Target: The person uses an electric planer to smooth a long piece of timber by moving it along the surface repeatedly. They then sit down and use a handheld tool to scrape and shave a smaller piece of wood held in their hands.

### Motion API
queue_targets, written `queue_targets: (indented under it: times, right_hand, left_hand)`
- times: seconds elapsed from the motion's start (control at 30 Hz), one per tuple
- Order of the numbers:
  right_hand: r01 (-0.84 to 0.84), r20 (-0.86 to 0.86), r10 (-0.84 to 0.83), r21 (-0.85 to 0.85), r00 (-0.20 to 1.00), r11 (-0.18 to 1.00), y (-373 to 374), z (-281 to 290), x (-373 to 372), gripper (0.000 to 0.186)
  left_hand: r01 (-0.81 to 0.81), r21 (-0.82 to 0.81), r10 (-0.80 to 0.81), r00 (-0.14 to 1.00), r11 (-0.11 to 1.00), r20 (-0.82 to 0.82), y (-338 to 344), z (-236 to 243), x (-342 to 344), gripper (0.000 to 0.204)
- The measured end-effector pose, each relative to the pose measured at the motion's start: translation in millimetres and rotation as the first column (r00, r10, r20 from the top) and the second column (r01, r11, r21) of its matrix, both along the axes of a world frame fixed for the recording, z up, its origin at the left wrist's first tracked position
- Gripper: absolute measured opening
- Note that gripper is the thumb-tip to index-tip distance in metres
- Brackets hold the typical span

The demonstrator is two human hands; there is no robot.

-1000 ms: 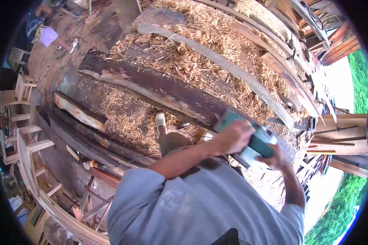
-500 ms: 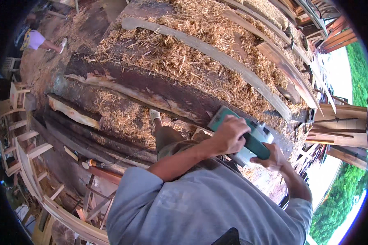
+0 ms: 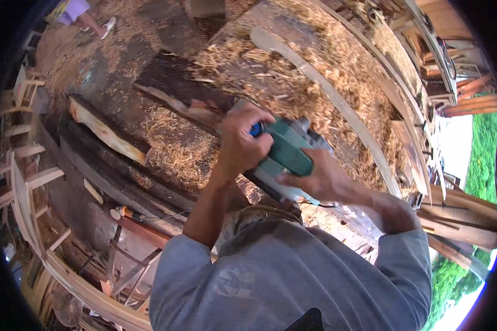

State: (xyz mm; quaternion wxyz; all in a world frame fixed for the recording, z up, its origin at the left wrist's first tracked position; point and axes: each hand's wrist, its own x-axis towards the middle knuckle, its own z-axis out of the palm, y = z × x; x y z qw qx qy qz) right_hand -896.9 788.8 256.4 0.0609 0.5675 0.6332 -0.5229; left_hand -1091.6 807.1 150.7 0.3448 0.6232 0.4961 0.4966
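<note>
A green and grey electric hand planer (image 3: pixel 289 150) sits on a thick, dark, rough-edged plank (image 3: pixel 174 77) in front of me. My left hand (image 3: pixel 240 139) is closed round the planer's front knob, where a bit of blue shows beside the fingers. My right hand (image 3: pixel 328 175) grips the rear handle. The plank's far end sticks out beyond the planer, with a pale, ragged strip along its near side. Its other end is hidden under the tool and my arms.
Wood shavings (image 3: pixel 176 157) cover the floor and bench. A long curved wooden strip (image 3: pixel 337 94) lies beyond the planer. At left lie a bark-edged offcut (image 3: pixel 107 129), an orange power tool (image 3: pixel 128 213) and a curved slatted frame (image 3: pixel 25 212). A person's leg (image 3: pixel 96 25) shows at the far left.
The planer has moved left and forward along the plank with both my hands on it. My view has shifted too. The person at the far left appears higher in the picture.
</note>
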Motion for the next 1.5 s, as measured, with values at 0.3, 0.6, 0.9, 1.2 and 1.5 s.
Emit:
queue_targets:
  times: [0.3, 0.6, 0.9, 1.2, 1.5]
  right_hand:
    - [-0.287, -0.032, 0.335, 0.447, 0.942, 0.848, 121.7, -39.5, -204.7, 0.039]
    - [-0.245, -0.108, 0.435, 0.695, 0.894, 0.676, 199.4, -53.6, -314.8, 0.060]
    - [0.019, -0.415, 0.184, 0.439, 0.891, 0.898, 23.9, -23.2, -86.0, 0.032]
    - [0.079, 0.136, -0.103, 0.173, 0.985, 0.982, -195.5, -3.7, 236.8, 0.043]
    - [0.500, 0.278, -0.525, 0.159, 0.805, 0.851, -384.8, 15.4, 499.0, 0.032]
  left_hand:
    - [-0.271, -0.006, 0.266, 0.948, 0.962, -0.175, 112.1, -23.8, -200.3, 0.030]
    - [-0.181, 0.132, 0.218, 0.897, 0.975, -0.385, 179.2, -33.6, -349.0, 0.032]
    - [-0.212, -0.078, 0.186, 0.949, 0.974, -0.254, 22.1, -59.5, -171.3, 0.029]
    - [0.658, -0.166, -0.677, 0.692, 0.734, -0.250, -134.2, 16.8, 192.2, 0.035]
    - [0.890, 0.063, -0.873, 0.455, 0.452, -0.175, -261.1, -7.5, 498.0, 0.050]
